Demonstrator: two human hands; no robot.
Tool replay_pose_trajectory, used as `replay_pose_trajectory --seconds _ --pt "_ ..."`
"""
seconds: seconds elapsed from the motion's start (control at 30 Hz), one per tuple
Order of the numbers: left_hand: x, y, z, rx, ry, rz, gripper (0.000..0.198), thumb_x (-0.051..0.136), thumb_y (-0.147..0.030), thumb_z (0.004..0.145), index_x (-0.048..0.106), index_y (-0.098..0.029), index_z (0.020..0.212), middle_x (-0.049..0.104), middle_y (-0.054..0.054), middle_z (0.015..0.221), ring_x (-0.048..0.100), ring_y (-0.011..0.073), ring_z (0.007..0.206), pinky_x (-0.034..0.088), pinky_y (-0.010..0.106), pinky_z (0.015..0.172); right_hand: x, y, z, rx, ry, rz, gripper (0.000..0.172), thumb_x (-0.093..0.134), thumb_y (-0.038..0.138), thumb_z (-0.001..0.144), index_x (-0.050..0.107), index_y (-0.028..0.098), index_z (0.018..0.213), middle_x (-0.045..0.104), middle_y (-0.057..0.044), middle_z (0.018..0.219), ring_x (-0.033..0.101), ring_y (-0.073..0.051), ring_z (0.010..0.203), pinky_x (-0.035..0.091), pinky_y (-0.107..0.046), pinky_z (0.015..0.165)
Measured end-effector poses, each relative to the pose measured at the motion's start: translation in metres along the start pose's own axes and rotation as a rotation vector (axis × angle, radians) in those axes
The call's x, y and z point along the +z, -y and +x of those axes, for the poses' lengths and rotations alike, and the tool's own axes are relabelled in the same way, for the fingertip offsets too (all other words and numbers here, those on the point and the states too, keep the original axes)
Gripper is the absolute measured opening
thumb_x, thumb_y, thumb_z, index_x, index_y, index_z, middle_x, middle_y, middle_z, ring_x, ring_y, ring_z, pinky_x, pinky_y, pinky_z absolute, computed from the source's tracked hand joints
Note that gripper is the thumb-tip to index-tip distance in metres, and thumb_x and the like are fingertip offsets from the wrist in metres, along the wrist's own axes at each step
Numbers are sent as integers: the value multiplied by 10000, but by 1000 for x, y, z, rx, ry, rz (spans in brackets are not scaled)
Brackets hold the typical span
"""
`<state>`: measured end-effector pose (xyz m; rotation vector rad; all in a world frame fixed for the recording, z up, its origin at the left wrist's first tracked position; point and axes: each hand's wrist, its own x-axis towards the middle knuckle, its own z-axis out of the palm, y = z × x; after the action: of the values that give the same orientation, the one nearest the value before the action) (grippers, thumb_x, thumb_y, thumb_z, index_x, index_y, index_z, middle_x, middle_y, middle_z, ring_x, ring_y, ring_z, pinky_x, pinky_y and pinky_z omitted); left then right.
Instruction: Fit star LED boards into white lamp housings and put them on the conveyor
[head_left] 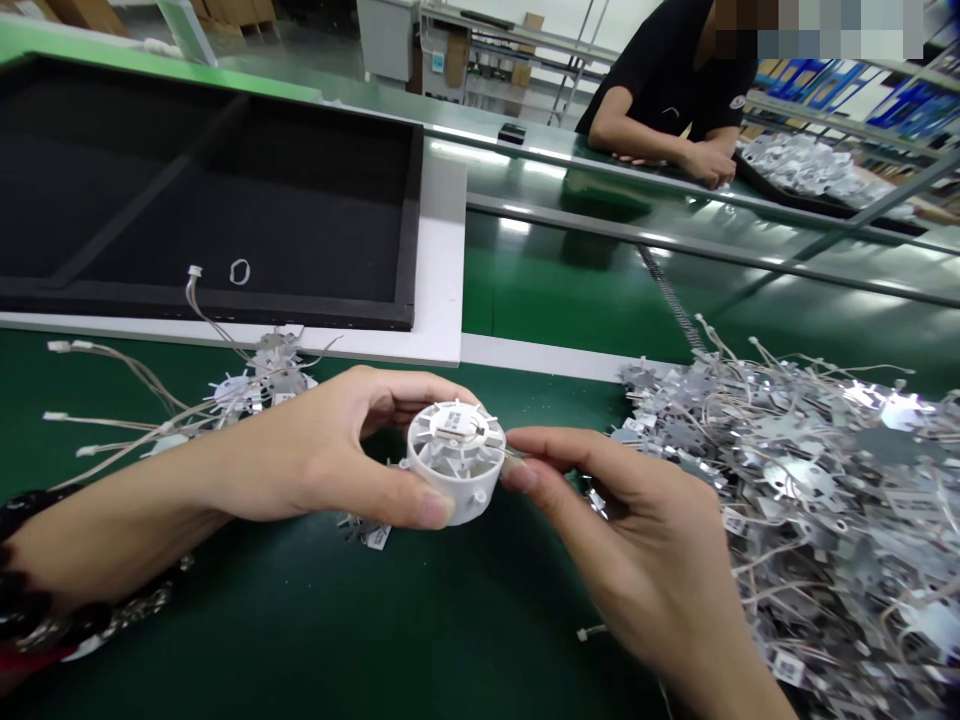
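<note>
Between the thumb and fingers of my left hand [322, 455] sits a small white round fan [455, 462], its vaned top facing up with a printed label in the middle. My right hand [637, 540] is at the fan's right rim, thumb and forefinger pinched on its thin wire [510, 453]. The wire's far end hangs below that hand, where a white connector [591, 633] shows. Behind my left wrist lie several star-shaped metal plates [277, 370] with wires. Another metal plate [375, 535] is partly hidden under the fan and left hand.
A large heap of metal plates with wires [825, 500] covers the right side. A black-framed tray [315, 200] on a white board [442, 260] stands at the back left, with a small white ring [239, 272] in it. Across the bench, a person [667, 90] works beside silvery parts [810, 165].
</note>
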<state>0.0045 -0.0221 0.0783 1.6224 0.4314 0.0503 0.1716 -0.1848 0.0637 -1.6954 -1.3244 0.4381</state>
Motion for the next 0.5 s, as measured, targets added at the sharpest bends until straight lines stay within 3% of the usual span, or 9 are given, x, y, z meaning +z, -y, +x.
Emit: replay_pose_trajectory --seconds 0.1,0.3,0.5 --pt "1 0 0 3 -3 20 343 831 -275 752 758 -290 1087 757 -30 906 711 160 779 577 189 631 -2 1 2 5 65 -35 107 700 254 940 805 272 953 835 28 889 776 -160 763 590 -221 720" --pt "3 -4 -1 20 -74 214 318 827 -270 754 746 -280 1062 752 -27 911 717 171 792 575 200 650 -5 2 7 89 125 62 128 692 242 939 755 253 828 783 61 766 695 -104 650 502 -172 561" --pt "8 -7 -3 -88 -58 107 299 826 -364 765 700 -273 1020 733 -1 968 721 186 702 566 218 501 -6 -1 10 198 136 205 193 678 313 954 749 235 792 764 45 743 663 -106 662 485 -188 581"
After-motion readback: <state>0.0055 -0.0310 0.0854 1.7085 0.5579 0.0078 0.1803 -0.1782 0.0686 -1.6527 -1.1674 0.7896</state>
